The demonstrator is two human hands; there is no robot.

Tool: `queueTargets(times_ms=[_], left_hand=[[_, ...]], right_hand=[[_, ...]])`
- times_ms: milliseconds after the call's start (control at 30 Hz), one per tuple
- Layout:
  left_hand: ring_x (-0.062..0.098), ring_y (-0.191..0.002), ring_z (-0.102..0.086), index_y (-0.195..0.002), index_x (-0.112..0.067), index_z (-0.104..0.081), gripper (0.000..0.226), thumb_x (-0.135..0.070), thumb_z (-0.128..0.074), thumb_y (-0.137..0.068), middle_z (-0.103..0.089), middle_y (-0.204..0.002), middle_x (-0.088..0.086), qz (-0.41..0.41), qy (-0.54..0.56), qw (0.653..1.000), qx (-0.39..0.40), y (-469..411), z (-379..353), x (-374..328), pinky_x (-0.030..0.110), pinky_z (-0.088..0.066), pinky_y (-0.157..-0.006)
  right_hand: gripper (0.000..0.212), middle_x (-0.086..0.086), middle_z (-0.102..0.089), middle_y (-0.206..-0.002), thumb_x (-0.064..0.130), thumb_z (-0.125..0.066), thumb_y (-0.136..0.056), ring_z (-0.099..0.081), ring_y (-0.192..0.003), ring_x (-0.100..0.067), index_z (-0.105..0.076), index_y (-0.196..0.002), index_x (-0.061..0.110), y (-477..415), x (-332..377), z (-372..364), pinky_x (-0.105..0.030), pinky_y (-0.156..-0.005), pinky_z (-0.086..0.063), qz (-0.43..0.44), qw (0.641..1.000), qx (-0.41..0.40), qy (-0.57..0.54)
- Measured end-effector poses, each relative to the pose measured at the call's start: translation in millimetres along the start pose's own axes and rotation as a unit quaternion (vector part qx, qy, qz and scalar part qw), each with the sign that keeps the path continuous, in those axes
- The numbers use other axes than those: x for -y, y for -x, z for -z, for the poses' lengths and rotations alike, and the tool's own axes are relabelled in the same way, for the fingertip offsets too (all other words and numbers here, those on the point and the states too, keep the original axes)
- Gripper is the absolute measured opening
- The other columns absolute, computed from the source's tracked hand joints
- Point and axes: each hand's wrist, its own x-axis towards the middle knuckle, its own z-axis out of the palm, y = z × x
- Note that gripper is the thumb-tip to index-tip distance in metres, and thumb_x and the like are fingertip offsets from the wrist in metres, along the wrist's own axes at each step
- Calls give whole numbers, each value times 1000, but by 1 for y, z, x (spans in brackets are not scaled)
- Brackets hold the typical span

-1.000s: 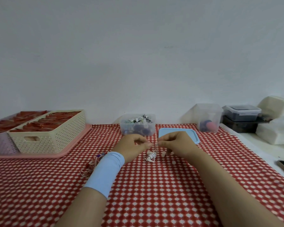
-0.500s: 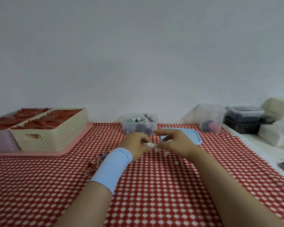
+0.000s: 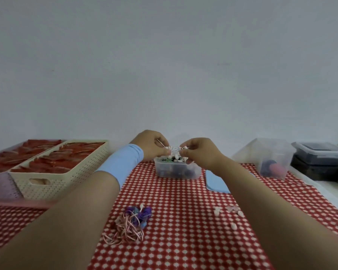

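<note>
Both pinch white cord bundle [image 3: 174, 149] — left grip [image 3: 154, 146] | right grip [image 3: 201, 153] | above clear tub [image 3: 177, 172]

Shows white on the cord bundle [image 3: 174, 149], light blue on wristband [image 3: 123, 164] and lid [image 3: 215, 182]. Runs red-and-white checks across the tablecloth [image 3: 183, 240], cream over the perforated basket [image 3: 66, 179].

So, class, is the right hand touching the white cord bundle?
Touching. The head view shows the right hand pinching one end of the white cord bundle, above the clear box; the left hand pinches the other.
</note>
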Motion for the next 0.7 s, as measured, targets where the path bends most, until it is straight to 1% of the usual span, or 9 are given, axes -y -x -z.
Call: queueTargets(times_ms=[33,133,200,300,367,467,567,600,700], left_hand=[[4,-84,-64,-90,-29,-70,18,-33,-81,-76,-69,-89,-12,10,-2,1000,-3,-7,1,7,20,-47,-72],[9,-82,-66,-83,-30,-71,16,-36,-82,-74,-70,-85,-11,36,3,999,-22,-26,-2,25,27,-52,-80],[9,-80,-64,-78,-29,-72,12,-36,-81,-76,-68,-79,-13,49,15,998,-35,-36,-10,34,28,-52,-80],[8,-85,-64,-74,-31,-70,10,-36,-79,-78,-66,-81,-17,51,10,998,-25,-43,-30,45,29,-53,-83],[9,-88,-64,-81,-28,-72,8,-34,-77,-80,-67,-87,-14,38,-12,999,-7,-46,-40,50,28,-52,-85],[12,-97,-61,-100,-22,-74,15,-28,-69,-88,-67,-104,-9,20,-23,999,-34,-48,-42,54,26,-47,-87],[12,-99,-60,-102,-26,-73,15,-27,-61,-93,-66,-108,-9,-3,-23,999,-38,-50,-40,59,27,-44,-87],[12,-97,-60,-103,-27,-73,16,-29,-60,-94,-66,-110,-7,-8,-29,999,-19,-50,-40,60,27,-44,-87],[11,-92,-56,-109,-25,-73,23,-31,-56,-96,-67,-117,-2,-14,-50,998,39,-45,-42,62,25,-40,-84]], right_hand=[[13,-6,-74,-85,17,-76,-89,-68,-65,-16,-74,-100,13,-12,1,-4,-25,-60,-53,3,1000,9,21],[13,1,-69,-89,22,-74,-89,-65,-75,-15,-75,-101,22,-48,0,-16,-20,-58,-45,21,994,21,107],[14,2,-67,-96,26,-73,-89,-62,-83,-13,-75,-103,24,-68,-5,-24,-21,-63,-44,26,987,22,158],[17,5,-66,-98,28,-72,-90,-61,-80,-10,-74,-106,26,-86,-14,-36,-24,-69,-47,20,973,31,227],[16,8,-68,-99,28,-70,-91,-61,-77,-10,-75,-107,28,-91,-19,-45,-25,-71,-49,17,961,45,272],[27,5,-69,-118,27,-71,-91,-64,-98,-13,-71,-118,28,-96,-27,-54,-29,-87,-52,23,955,17,297],[24,8,-71,-112,34,-70,-91,-63,-96,-11,-72,-115,30,-94,-29,-53,-31,-91,-53,55,952,-34,300],[19,10,-73,-108,37,-66,-94,-64,-95,-11,-74,-110,31,-93,-30,-53,-32,-92,-52,70,944,-27,322],[26,9,-74,-106,38,-50,-102,-61,-98,-15,-75,-106,34,-86,-29,-56,-34,-94,-44,88,897,58,430]])
